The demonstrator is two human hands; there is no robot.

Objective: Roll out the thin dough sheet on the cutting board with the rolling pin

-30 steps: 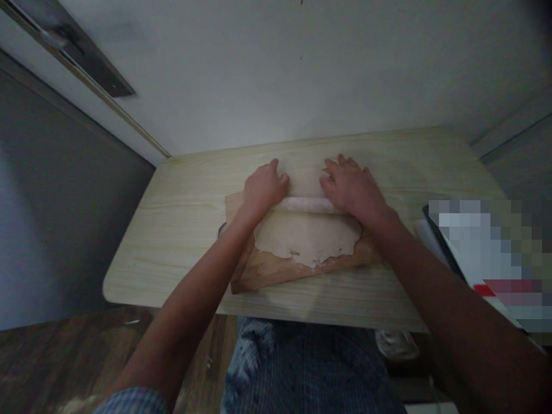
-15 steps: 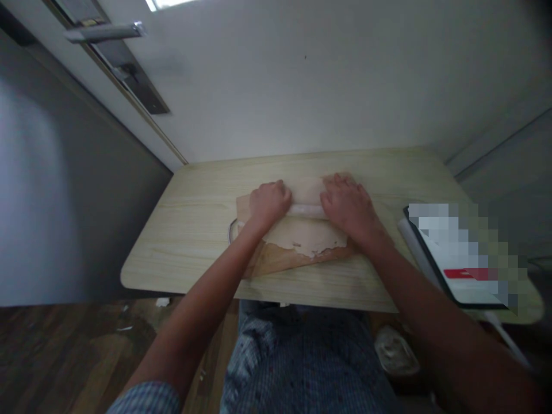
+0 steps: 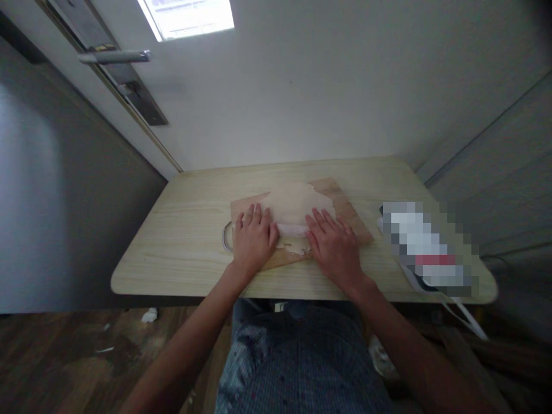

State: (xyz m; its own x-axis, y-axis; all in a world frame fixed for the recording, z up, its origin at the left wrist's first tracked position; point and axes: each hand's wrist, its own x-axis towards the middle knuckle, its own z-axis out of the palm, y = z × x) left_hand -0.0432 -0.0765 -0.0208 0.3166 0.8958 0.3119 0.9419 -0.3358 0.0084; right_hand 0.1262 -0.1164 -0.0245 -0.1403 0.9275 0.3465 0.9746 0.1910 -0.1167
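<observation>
A thin, pale sheet of dough (image 3: pixel 293 198) with a ragged near edge lies on a wooden cutting board (image 3: pixel 345 210). Across it runs a whitish rolling pin (image 3: pixel 292 229), its ends covered by my hands. My left hand (image 3: pixel 254 236) rests on the pin's left end, fingers stretched forward and the thumb near the pin's middle. On the right end lies my right hand (image 3: pixel 334 241), palm down with its fingers extended and slightly spread. Both hands press from above and are not wrapped round the pin. A small torn slit shows in the dough near its front edge.
The board's metal handle (image 3: pixel 225 237) sticks out at its left. A partly blurred tablet-like device (image 3: pixel 425 247) with a white cable (image 3: pixel 468 319) is at the right of the light wood table (image 3: pixel 172 230). Behind the table stands a white door with a lever handle (image 3: pixel 116 56).
The rolling pin has come back toward me, over the nearer part of the dough. My hands moved with it, and their curled fingers are now stretched out. The view has shifted slightly.
</observation>
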